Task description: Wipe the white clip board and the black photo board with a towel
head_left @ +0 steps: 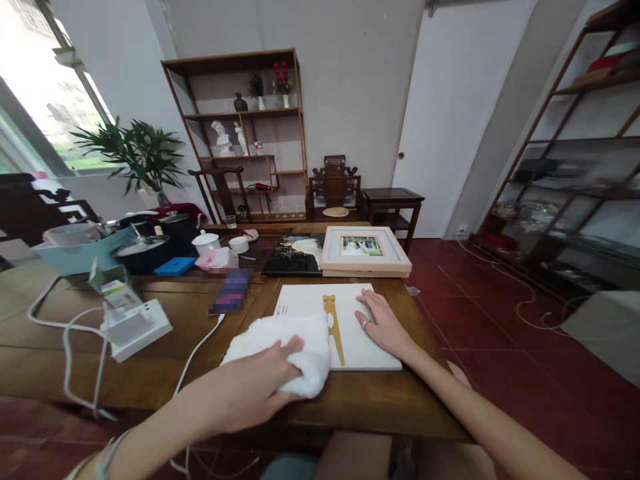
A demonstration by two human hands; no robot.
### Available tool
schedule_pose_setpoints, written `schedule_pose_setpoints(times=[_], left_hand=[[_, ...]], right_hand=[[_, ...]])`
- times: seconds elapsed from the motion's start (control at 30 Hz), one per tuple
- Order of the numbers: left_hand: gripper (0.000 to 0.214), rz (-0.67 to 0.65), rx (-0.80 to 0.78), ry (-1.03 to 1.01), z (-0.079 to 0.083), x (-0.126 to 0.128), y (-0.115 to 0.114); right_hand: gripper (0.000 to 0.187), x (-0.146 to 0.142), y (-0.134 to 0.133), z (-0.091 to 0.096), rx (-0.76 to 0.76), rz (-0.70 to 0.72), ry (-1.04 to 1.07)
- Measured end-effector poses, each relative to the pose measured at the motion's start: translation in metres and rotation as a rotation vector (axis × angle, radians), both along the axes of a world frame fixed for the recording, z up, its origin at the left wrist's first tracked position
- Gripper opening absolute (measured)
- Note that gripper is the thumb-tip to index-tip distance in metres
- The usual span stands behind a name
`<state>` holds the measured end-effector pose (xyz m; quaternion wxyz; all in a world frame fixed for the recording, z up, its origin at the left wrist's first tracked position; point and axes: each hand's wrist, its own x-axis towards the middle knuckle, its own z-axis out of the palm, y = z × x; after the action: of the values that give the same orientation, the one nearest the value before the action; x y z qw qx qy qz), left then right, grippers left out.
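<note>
A flat white panel (305, 300) lies near the table's front edge, with small dark print at its left side. Down its middle runs a long, tapered gold-coloured piece (336, 333), wider at the far end. My left hand (273, 380) presses a bunched white towel (250, 340) onto the panel's near left part, fingers curled into the cloth. The towel hides that corner. On the panel's right side rests my right hand (383, 320), fingers spread and flat, with a ring on one finger.
Behind the panel are a light wooden picture frame (400, 257) and a dark picture (285, 257). To the left lie a phone (231, 291) on a white cable, a white power strip (160, 317), a blue box (175, 267), a pot (145, 252) and a light-blue basin (70, 257).
</note>
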<state>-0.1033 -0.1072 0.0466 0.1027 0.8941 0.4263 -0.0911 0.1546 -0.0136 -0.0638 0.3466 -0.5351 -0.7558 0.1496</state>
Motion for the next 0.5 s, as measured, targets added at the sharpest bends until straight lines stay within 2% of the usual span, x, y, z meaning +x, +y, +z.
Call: schedule_pose_setpoints(times=[0.1, 0.37, 0.43, 0.5], left_hand=[[0.027, 0.012, 0.023, -0.007, -0.001, 0.002, 0.009], [0.044, 0.042, 0.195, -0.205, -0.042, 0.009, 0.093], [0.044, 0.036, 0.200, -0.243, -0.046, 0.012, 0.103], [0.043, 0.023, 0.181, -0.261, -0.046, 0.014, 0.104]], right_hand=[[0.031, 0.000, 0.001, -0.001, 0.010, 0.004, 0.021], [0.029, 0.000, 0.002, -0.003, 0.026, 0.001, 0.062], [0.029, 0.000, 0.003, -0.003, 0.030, 0.005, 0.063], [0.029, 0.001, 0.003, -0.003, 0.032, 0.005, 0.060]])
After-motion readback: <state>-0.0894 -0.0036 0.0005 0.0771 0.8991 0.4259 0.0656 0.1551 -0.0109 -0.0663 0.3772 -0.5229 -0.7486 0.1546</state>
